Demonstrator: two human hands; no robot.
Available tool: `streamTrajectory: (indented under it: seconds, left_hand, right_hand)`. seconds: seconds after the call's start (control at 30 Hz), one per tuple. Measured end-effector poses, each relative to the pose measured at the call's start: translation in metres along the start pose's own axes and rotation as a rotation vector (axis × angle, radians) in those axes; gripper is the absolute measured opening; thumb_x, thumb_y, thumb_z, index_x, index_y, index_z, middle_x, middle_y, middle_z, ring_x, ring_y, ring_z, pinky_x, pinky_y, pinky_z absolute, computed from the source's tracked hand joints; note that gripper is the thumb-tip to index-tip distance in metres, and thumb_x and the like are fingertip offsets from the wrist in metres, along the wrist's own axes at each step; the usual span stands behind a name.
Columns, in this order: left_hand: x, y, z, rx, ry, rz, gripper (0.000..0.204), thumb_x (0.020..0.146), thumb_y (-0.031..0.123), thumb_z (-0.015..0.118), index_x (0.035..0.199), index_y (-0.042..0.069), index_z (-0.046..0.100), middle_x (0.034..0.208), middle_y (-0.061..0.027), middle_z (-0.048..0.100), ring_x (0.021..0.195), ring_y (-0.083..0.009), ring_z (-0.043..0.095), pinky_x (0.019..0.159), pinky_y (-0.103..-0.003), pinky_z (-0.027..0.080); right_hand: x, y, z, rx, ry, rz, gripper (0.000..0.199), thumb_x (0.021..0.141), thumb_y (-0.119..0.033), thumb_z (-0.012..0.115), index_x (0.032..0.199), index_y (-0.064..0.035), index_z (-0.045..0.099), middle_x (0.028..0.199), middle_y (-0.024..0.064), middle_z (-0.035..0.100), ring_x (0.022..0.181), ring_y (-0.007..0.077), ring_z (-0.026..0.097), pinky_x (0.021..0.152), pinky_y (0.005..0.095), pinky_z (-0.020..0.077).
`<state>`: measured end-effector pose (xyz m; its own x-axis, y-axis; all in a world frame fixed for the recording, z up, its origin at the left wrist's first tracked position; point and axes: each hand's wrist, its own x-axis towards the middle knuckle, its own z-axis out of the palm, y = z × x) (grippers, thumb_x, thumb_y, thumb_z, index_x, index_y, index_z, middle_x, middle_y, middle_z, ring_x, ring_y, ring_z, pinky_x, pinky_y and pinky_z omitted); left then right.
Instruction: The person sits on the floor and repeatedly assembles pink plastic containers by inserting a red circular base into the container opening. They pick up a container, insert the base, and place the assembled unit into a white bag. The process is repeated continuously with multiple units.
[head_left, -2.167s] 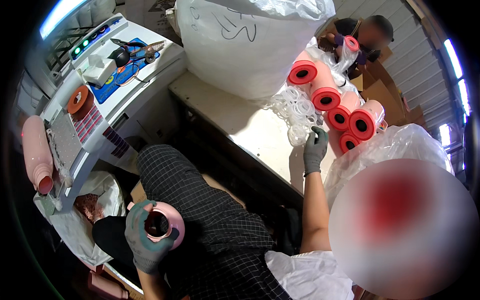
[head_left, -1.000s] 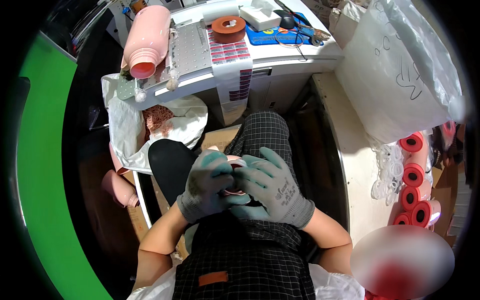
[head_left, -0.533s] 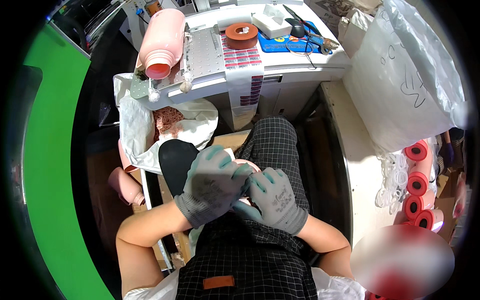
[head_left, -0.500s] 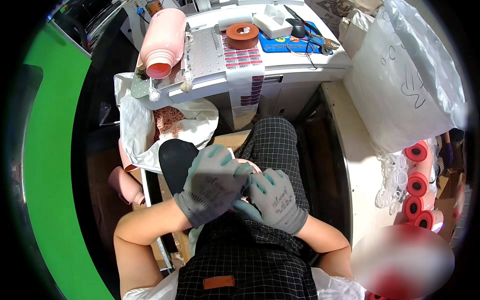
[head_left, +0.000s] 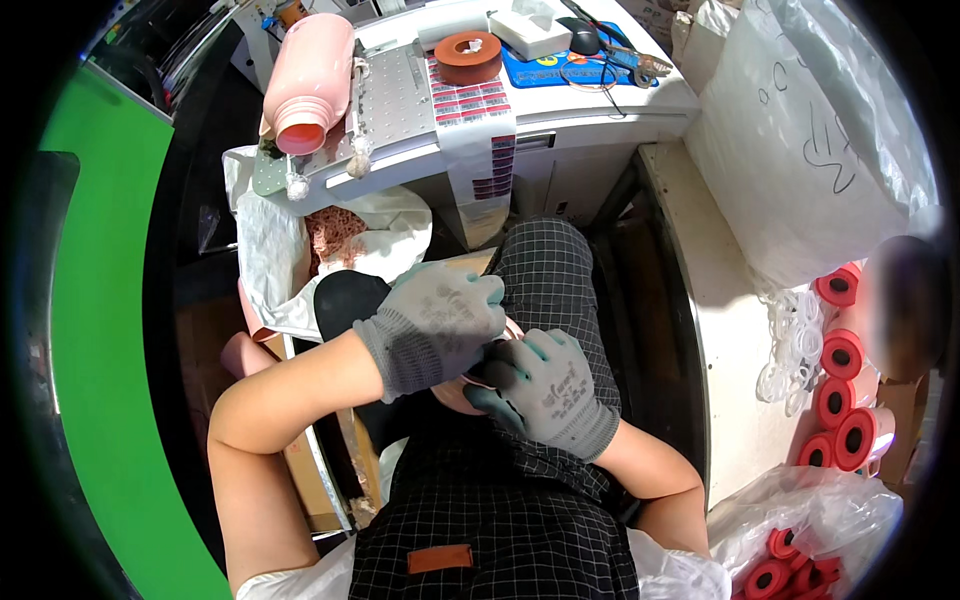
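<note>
A pink bottle [head_left: 455,397] sits in my lap between my hands, mostly covered by them. My left hand [head_left: 440,310], in a grey glove with teal fingers, lies over its upper left side. Its fingers are curled, and whatever they pinch is hidden. My right hand [head_left: 550,385], gloved alike, is closed at the bottle's near right side, thumb below and fingers bent over the top. Shadow hides the contact at its fingertips. Another pink bottle [head_left: 312,80] lies on the machine bed ahead, its open mouth towards me.
A brown tape roll [head_left: 468,58] rests on a label strip [head_left: 470,105]. Tissues [head_left: 530,35] and pliers [head_left: 640,65] lie farther right. A white sack [head_left: 390,225] holds pink shavings. Rightward are a large white bag [head_left: 780,150], white cords [head_left: 790,345], red-ended bottles [head_left: 855,440] and bagged red rings [head_left: 768,578].
My left hand has lifted slightly away from my right, opening a gap between them. More of the pink bottle shows beneath. The whole view has shifted a little.
</note>
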<state>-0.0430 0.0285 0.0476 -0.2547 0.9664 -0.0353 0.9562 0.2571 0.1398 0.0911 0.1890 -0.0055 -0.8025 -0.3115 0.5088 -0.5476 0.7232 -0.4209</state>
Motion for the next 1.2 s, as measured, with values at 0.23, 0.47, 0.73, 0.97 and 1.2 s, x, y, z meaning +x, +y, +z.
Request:
streamTrajectory:
  seconds: [0.23,0.47,0.73,0.97,1.2]
  left_hand:
    - [0.001,0.008,0.011,-0.304,0.316,-0.099,0.025,0.083,0.022,0.077,0.100,0.007,0.067,0.085,-0.0092,0.065,0.076,-0.0315,0.068,0.068,-0.043,0.054]
    - [-0.038,0.089,0.114,-0.447,0.560,-0.113,0.062,0.090,0.044,0.074,0.135,0.003,0.059,0.137,-0.0193,0.061,0.116,-0.0375,0.063,0.100,-0.050,0.050]
    - [0.018,-0.001,0.061,-0.924,0.847,-0.611,0.045,0.104,0.020,0.060,0.140,-0.005,0.054,0.132,-0.0175,0.064,0.122,-0.0209,0.062,0.105,-0.034,0.050]
    - [0.088,-0.177,0.170,-1.129,0.559,-1.058,0.085,0.076,0.033,0.094,0.140,-0.008,0.057,0.129,-0.0223,0.069,0.113,-0.0264,0.069,0.097,-0.035,0.055]
    - [0.074,-0.091,0.179,-1.075,0.840,-0.798,0.063,0.077,0.017,0.091,0.130,-0.002,0.063,0.111,-0.0106,0.075,0.100,-0.0184,0.071,0.089,-0.033,0.057]
  right_hand:
    - [-0.021,0.001,0.005,0.087,0.165,0.147,0.031,0.075,-0.035,0.087,0.081,-0.0131,0.066,0.087,0.0053,0.065,0.077,0.0249,0.060,0.069,0.0390,0.0443]
    - [-0.121,0.000,-0.047,0.452,0.182,0.863,0.075,0.086,-0.025,0.080,0.146,0.0032,0.044,0.133,0.0220,0.061,0.112,0.0295,0.068,0.097,0.0393,0.0546]
    - [-0.154,0.012,-0.057,0.846,0.216,1.236,0.053,0.109,-0.032,0.052,0.150,0.0005,0.049,0.137,0.0142,0.064,0.121,0.0213,0.065,0.100,0.0364,0.0551]
    - [-0.145,0.032,-0.049,0.289,0.541,0.821,0.099,0.086,-0.019,0.078,0.164,0.0042,0.022,0.166,0.0220,0.033,0.151,0.0322,0.036,0.124,0.0449,0.0300]
    - [-0.164,0.022,-0.012,0.294,0.508,0.831,0.114,0.078,-0.021,0.087,0.166,0.0001,0.017,0.169,0.0220,0.026,0.149,0.0337,0.041,0.119,0.0459,0.0405]
